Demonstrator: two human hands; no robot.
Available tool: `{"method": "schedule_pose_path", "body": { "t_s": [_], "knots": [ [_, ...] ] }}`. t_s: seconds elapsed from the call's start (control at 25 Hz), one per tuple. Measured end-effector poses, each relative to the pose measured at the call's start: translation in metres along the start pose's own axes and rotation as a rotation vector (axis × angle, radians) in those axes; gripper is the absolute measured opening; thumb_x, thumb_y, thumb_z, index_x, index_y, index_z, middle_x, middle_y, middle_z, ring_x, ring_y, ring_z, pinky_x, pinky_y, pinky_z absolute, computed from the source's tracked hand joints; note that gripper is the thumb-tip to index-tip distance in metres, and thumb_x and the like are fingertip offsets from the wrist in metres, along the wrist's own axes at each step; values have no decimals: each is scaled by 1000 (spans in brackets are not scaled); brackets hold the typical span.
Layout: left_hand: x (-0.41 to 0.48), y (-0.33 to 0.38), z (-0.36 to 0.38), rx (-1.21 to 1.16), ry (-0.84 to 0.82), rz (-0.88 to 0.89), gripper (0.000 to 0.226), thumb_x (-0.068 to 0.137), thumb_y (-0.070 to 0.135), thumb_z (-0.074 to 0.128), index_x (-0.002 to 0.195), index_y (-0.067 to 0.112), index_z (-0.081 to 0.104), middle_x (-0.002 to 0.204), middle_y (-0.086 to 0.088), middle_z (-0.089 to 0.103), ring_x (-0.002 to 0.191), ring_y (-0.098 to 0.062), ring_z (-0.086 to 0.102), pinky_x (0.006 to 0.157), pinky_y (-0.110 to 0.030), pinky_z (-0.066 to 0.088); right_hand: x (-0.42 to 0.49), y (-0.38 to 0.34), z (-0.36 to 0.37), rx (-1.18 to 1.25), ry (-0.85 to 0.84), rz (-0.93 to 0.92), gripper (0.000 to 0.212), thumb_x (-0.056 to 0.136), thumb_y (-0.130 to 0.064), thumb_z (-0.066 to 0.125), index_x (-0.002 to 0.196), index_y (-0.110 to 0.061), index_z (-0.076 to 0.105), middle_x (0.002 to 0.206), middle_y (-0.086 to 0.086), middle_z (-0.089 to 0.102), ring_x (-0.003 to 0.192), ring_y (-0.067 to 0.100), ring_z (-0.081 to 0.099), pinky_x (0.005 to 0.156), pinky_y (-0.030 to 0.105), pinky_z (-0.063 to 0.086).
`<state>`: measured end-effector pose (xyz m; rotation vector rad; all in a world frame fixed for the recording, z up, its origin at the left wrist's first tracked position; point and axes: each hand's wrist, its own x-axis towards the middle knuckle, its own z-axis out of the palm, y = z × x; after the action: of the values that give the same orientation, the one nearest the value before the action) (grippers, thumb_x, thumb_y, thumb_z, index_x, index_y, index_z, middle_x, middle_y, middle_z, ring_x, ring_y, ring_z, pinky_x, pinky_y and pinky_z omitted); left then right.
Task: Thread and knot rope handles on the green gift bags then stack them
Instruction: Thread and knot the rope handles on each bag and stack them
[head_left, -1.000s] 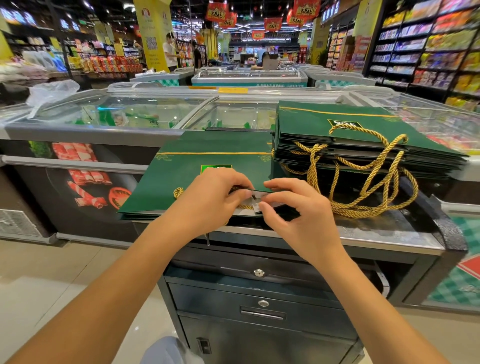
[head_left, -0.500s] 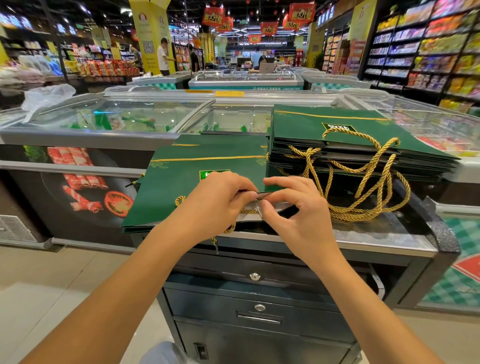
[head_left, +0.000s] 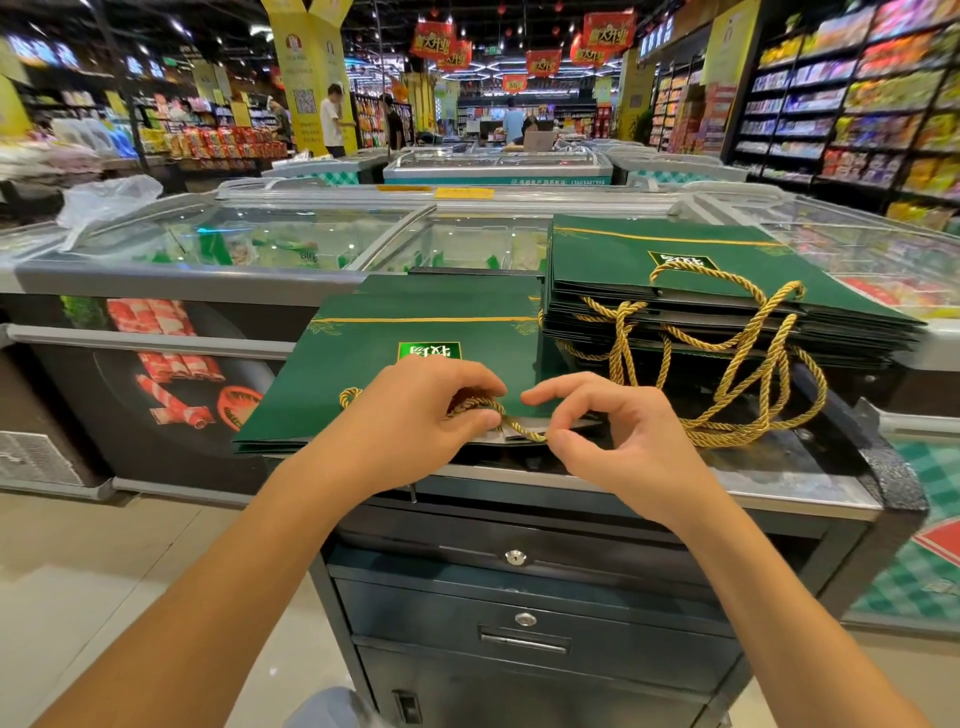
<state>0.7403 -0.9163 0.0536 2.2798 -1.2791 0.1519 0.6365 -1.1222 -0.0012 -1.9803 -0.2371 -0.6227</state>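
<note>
Item: gold rope (head_left: 522, 430), one handle length, lying across the 6 o'clock edge of the top green gift bag (head_left: 415, 332), which sits flat on a low pile of like bags. We note a looped end (head_left: 350, 397) showing on the bag face at 9 o'clock of the hands. Left hand (head_left: 415, 415): fingers curled over the rope, thumb pressing it to the bag mouth. Right hand (head_left: 613, 436): thumb tip at the rope's free end, forefinger arched above; the pinch looks made against a lower finger that we cannot see. We judge the rope light, limp and a little slick, apt to fray, so best taken close to its tip; the bag is stiff card that creases, best held at the reinforced mouth. At 2 o'clock, the finished stack (head_left: 701, 270), handles trailing. Beneath, the steel counter (head_left: 779, 488) with drawers (head_left: 519, 597). At 11 o'clock, a glass-lidded freezer (head_left: 234, 244).
</note>
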Motion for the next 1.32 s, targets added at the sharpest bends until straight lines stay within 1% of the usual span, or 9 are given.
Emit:
{"method": "schedule_pose_path", "body": {
  "t_s": [0.16,0.28,0.36,0.48,0.72,0.84,0.96,1.12,1.32],
  "knots": [
    [-15,-18,-10,-29,-4,-4,39,87,36,75,125,34,66,117,23,64,112,9,55,95,-6,39,4,-5,4,28,100,76,31,93,-45,59,100,-20,75,102,0,74,99,16,67,86,33,54],
    [-25,-36,-26,-33,0,-46,24,85,39,75,108,35,73,110,22,67,108,4,59,97,-20,45,7,-4,9,-109,94,115,29,99,-41,59,122,-27,71,105,-14,73,100,2,66,84,20,52],
    [-29,-43,-35,-91,-25,-88,9,87,37,73,95,34,75,103,20,71,101,-1,64,93,-29,49,9,-1,13,-229,33,151,36,95,-40,65,130,-30,67,120,-18,69,109,-2,64,93,19,52],
    [-29,-51,-42,-103,7,-124,7,92,30,69,88,32,74,87,20,72,85,-2,66,79,-25,51,12,-3,17,-362,-41,188,40,93,-45,67,130,-33,67,141,-21,58,127,-7,49,104,11,37],
    [-11,-59,-59,-131,62,-160,15,95,14,64,92,25,74,77,-5,68,65,-8,59,64,-30,51,17,-10,18,-440,-156,237,32,102,-41,55,132,-39,65,152,-18,47,142,2,34,114,26,25],
    [-1,-59,-67,-182,63,-179,12,97,13,63,95,20,72,76,0,66,64,-7,67,64,-24,55,19,-10,17,-442,-175,251,34,105,-34,49,137,-38,61,156,-15,43,149,5,28,125,37,19],
    [9,-57,-73,-280,76,-180,10,97,19,63,95,12,69,73,1,65,61,-15,66,64,-29,59,20,-11,17,-445,-237,257,37,108,-29,45,143,-38,53,162,-12,33,154,2,13,128,35,3],
    [20,-45,-78,-412,31,-173,11,98,17,61,94,8,64,70,-10,65,64,-21,65,70,-38,58,21,-10,17,-415,-249,259,39,109,-26,41,145,-38,52,164,-11,31,154,0,12,128,37,0],
    [33,-27,-88,-397,49,-121,12,99,20,61,91,11,64,70,-5,50,57,-12,51,55,-25,53,21,-9,18,-398,-236,263,39,109,-23,41,143,-39,53,163,-12,32,153,-1,12,129,36,-1]
  ]
}}
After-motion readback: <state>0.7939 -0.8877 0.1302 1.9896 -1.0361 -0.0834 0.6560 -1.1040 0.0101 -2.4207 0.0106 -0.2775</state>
